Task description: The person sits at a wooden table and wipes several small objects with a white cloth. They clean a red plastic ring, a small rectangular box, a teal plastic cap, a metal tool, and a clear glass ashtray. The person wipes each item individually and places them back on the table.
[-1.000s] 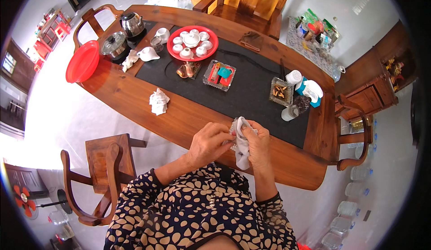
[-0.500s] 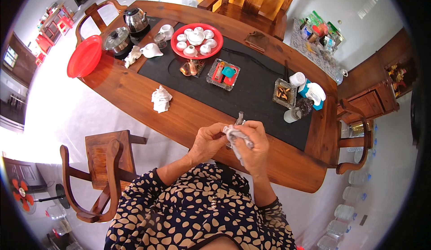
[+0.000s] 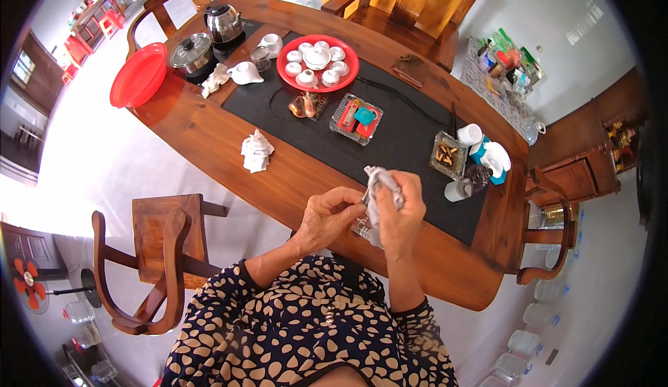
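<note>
Wide fisheye view, down from the wearer's head

The head camera looks steeply down and forward over the near long edge of the wooden table [image 3: 195,130]. The patterned garment [image 3: 313,331] is nearest, filling the lower middle; the left hand [image 3: 327,219] and right hand [image 3: 401,216] show above it, close by, at that edge. The table lies aslant, in view from left end to right end; beyond its far edge, an armchair [image 3: 383,22] stands farther off. Straight lines bend toward the dark rim.
</note>
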{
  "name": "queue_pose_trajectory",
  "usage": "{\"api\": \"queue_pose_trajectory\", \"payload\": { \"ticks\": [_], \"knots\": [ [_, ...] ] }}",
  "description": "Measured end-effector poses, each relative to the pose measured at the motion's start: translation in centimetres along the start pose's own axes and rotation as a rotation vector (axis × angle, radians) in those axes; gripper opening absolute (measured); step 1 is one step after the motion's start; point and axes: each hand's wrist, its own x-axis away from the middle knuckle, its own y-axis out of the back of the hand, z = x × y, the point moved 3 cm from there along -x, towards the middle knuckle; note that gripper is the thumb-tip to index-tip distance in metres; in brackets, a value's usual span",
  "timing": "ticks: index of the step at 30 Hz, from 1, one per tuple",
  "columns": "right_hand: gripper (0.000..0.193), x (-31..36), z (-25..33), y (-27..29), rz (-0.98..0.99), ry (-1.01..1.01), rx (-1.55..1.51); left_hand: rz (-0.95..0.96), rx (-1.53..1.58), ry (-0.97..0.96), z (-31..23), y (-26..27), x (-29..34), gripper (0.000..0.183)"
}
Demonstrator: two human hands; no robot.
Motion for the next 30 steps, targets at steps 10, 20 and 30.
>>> {"api": "queue_pose_trajectory", "payload": {
  "ticks": [10,20,30],
  "knots": [
    [0.016,0.0,-0.1,-0.5,0.124,0.0,-0.047,-0.057,-0.008,-0.096,0.3,1.2,-1.1,0.008],
    [0.015,-0.4,-0.8,-0.6,0.188,-0.336,-0.16,-0.094,-0.035,-0.132,0.1,0.6,-1.7,0.01],
    [0.013,-1.3,-1.6,0.1,0.261,-0.583,-0.511,0.043,-0.107,-0.13,-0.4,0.8,-1.4,0.013]
  ]
}}
